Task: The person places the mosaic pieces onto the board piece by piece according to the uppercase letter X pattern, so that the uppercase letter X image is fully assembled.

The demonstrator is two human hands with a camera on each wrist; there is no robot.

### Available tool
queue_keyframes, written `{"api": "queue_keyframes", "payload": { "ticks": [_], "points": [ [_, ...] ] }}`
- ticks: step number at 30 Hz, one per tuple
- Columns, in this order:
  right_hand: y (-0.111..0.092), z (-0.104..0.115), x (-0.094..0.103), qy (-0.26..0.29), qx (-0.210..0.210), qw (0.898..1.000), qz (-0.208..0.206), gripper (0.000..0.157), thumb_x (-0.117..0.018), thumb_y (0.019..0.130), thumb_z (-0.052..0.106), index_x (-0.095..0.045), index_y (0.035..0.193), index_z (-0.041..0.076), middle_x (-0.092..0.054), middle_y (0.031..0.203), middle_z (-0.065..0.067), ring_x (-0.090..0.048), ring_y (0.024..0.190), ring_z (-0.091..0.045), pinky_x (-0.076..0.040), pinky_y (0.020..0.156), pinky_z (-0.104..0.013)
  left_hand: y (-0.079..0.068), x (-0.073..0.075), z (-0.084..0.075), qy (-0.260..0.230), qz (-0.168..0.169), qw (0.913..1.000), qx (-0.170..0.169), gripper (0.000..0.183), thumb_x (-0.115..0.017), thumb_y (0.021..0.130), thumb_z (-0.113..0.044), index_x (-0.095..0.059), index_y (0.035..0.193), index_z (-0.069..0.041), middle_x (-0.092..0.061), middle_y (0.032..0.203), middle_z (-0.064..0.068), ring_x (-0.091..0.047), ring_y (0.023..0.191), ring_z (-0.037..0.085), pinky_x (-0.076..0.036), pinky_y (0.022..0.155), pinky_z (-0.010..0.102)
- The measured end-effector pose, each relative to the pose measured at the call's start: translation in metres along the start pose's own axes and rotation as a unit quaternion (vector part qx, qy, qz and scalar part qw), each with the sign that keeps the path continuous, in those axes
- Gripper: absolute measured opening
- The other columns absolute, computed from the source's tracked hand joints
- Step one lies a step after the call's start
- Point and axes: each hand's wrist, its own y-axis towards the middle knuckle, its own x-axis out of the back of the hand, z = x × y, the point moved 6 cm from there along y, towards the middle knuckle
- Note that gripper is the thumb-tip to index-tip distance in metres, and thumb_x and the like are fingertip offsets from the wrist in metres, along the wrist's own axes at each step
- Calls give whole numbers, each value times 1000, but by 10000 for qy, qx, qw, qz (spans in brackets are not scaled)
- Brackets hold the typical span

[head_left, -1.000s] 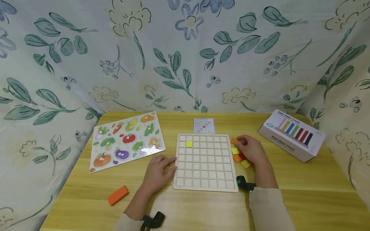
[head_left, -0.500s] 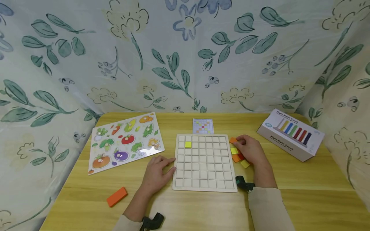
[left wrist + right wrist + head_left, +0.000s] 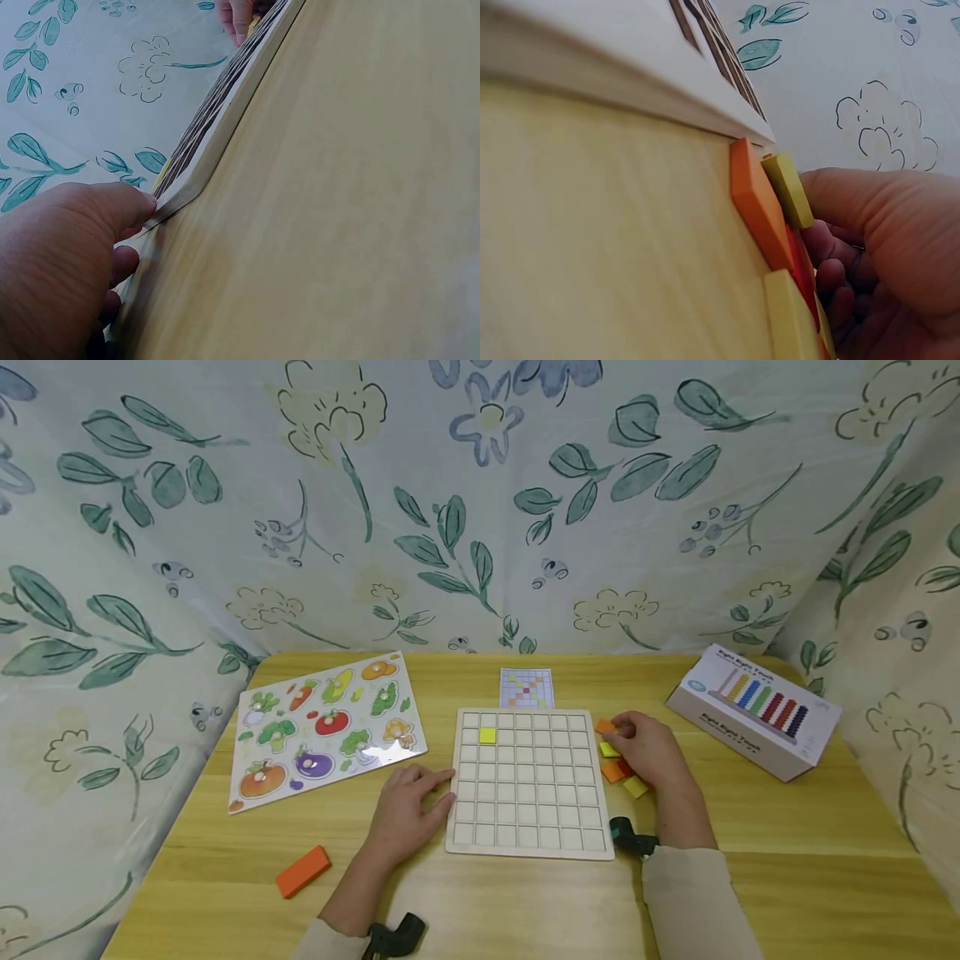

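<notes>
A pale wooden grid board (image 3: 531,856) lies on the table, one yellow square tile (image 3: 487,736) sitting in its upper left. My left hand (image 3: 408,810) rests at the board's left edge, finger and thumb tips touching the rim. By the right edge is a small pile of orange, red and yellow tiles, among them an orange tile (image 3: 757,202) and a lower yellow tile (image 3: 635,787). Over this pile my right hand (image 3: 651,747) pinches another yellow tile (image 3: 787,190), tilted on edge; the fingers behind it are partly hidden.
A small printed pattern card (image 3: 527,687) lies behind the board. To the left are a vegetable puzzle board (image 3: 315,787) and an orange block (image 3: 303,872). A white bead-toy box (image 3: 750,710) stands at the right, before a floral cloth (image 3: 480,568).
At the pile, the right fingers have shifted slightly and the yellow tile under them now shows less of its face. My left hand has stayed at the board's edge.
</notes>
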Motion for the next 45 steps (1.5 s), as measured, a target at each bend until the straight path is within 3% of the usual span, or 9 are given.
{"api": "queue_keyframes", "payload": {
  "ticks": [11,24,36,45],
  "points": [
    [-3,0,3,79,61,9999,-47,50,-65,99,41,-60,133,5,-64,124,-19,-60,100,-29,-53,89,-40,1,-1,-1,-8,-38,10000,-55,34,-76,91,-32,-75,124,-24,-66,97,-4,-48,87,12,-42,79,32],
    [-2,4,7,12,282,9996,-97,44,-60,101,22,-57,141,4,-60,135,-22,-57,113,-35,-50,103,-52,1,-1,0,-55,-37,10000,-59,34,-77,90,-31,-76,123,-23,-66,96,-5,-47,86,10,-41,78,31],
    [0,1,4,-188,12,9992,350,39,-58,104,26,-54,137,4,-60,125,-18,-56,105,-30,-51,97,-45,-1,-3,1,-7,-40,10000,-87,34,-77,90,-32,-76,123,-24,-66,96,-4,-47,86,11,-41,78,31],
    [-5,17,9,-303,314,9986,285,42,-57,105,31,-52,140,8,-60,126,-16,-56,103,-29,-51,95,-44,1,-2,2,16,-134,9998,-174,33,-78,89,-30,-76,122,-23,-65,95,-4,-48,87,11,-42,79,32]
  ]
}}
